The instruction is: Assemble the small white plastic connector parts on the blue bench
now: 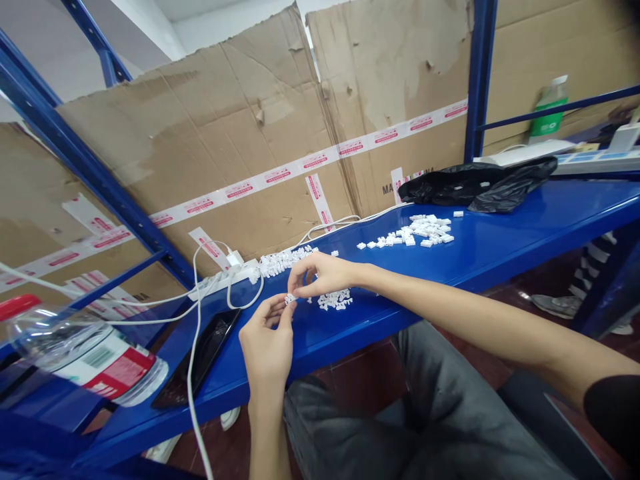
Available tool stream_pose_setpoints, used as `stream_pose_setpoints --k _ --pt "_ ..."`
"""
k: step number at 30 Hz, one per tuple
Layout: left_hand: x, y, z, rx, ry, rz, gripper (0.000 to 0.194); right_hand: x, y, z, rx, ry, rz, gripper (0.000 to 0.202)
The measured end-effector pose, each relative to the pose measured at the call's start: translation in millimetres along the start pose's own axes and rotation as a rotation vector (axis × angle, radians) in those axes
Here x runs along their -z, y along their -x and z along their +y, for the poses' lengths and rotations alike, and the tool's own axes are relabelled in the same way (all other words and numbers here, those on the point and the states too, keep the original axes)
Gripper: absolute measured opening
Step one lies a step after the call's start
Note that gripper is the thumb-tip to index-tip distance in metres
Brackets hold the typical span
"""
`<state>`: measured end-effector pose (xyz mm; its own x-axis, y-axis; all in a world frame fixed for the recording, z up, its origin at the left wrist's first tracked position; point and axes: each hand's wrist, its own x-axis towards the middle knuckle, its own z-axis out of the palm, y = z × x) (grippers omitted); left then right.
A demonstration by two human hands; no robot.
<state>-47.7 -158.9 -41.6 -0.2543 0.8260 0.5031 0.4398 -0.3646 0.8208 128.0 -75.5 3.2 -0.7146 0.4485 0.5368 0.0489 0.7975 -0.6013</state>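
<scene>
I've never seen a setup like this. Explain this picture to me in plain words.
There is no machine here: a person works with two bare hands. The one picture comes from a camera worn on that person's head, looking forward and down.

The left hand pinches a tiny white piece. The right hand meets it there, but whether its fingers hold anything is too small to tell.

On the blue table lie three groups of small white parts: a left pile, a near pile and a right pile. A black bag lies at the right, and a bottle shows at the left. Cardboard stands behind.
</scene>
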Motion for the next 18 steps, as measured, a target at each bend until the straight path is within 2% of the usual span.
stream_pose_setpoints --k 4,10,18 --pt "0.5 0 -1 0.005 0.009 0.028 0.029 -2 1 -1 0.010 0.048 -0.016 0.013" --pt "1.2 0 0 0.026 0.016 0.003 0.027 -6 0 4 0.099 0.152 0.006 0.013" --pt "0.4 -1 1 0.025 -0.016 -0.008 0.031 -6 -1 13 -0.005 0.132 0.038 0.018"
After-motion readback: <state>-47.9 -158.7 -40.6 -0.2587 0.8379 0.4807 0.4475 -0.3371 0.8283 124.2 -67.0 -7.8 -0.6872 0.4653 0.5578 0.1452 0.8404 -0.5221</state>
